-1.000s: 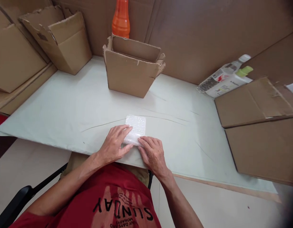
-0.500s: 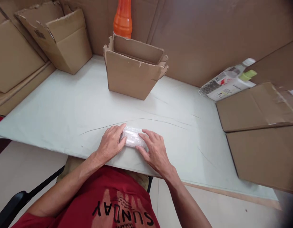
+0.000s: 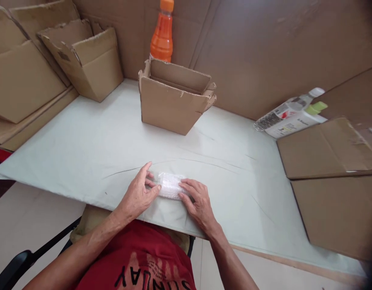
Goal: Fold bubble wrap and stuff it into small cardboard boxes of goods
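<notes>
A small package in clear bubble wrap [image 3: 170, 186] lies flat on the pale-covered table near its front edge. What is inside the wrap cannot be made out. At its left end is my left hand [image 3: 140, 192], fingers spread, with the thumb tip close to the wrap or touching it. My right hand [image 3: 199, 201] has its thumb and fingers on the package's right end and covers part of it.
Behind the package stands an open cardboard box [image 3: 170, 104], with an orange bottle [image 3: 162, 38] at its back. Another open box [image 3: 98, 64] is at the back left. A clear bottle [image 3: 282, 110] and a white bottle [image 3: 294, 123] lean by the cardboard boxes [image 3: 333, 205] on the right.
My left hand has come away from the package's left end and its fingers have spread. My right hand remains at the right end. The whole view has shifted, showing more of the orange bottle.
</notes>
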Demonstrator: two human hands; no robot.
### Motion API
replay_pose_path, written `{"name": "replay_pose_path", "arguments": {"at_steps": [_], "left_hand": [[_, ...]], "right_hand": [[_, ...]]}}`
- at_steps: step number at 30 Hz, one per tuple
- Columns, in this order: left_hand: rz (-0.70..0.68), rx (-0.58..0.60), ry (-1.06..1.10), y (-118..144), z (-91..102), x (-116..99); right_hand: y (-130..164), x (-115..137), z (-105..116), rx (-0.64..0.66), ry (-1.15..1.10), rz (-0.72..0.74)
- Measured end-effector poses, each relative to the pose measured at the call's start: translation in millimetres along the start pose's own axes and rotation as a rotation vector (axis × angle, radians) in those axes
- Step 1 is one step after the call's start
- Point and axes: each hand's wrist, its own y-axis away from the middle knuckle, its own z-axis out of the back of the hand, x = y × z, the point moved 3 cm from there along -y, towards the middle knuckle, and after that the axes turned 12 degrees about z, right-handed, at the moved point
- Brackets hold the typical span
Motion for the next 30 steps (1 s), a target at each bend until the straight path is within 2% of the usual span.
{"name": "replay_pose_path", "arguments": {"at_steps": [4, 6, 10, 14, 17, 20, 23, 25, 27, 28, 30], "left_hand": [[0.077, 0.065, 0.102, -6, -12.8, -2], [0.094, 0.083, 0.084, -8, -19.8, -5], [0.08, 0.11, -0.11, -14, -31.1, -16], [0.013, 0.202, -0.315, -20, -38.2, -24], [-0.133, 0.245, -0.36, -15, -40.0, -25], [-0.431, 0.231, -0.411, -4, -39.7, -28], [-0.715, 0.173, -0.487, 4, -36.8, -36], [-0.795, 0.185, -0.541, 1, -32.7, -45], [-0.84, 0.209, -0.573, -10, -23.0, -62], [-0.878, 0.174, -0.577, -18, -14.3, -74], [-0.981, -0.02, -0.574, -39, 10.8, -106]], "right_hand": [[9, 0, 3, -0.049, 0.007, 0.012], [9, 0, 4, -0.063, 0.011, 0.033], [8, 1, 4, -0.053, 0.012, 0.062], [14, -7, 5, -0.029, -0.021, 0.054], [17, -22, 14, -0.001, -0.114, -0.085], [11, -33, 28, 0.109, -0.353, -0.269], [-6, -32, 40, 0.257, -0.579, -0.38], [-19, -30, 46, 0.315, -0.604, -0.39], [-32, -31, 53, 0.341, -0.529, -0.355], [-38, -33, 59, 0.339, -0.478, -0.33], [-52, -39, 77, 0.271, -0.375, -0.284]]}}
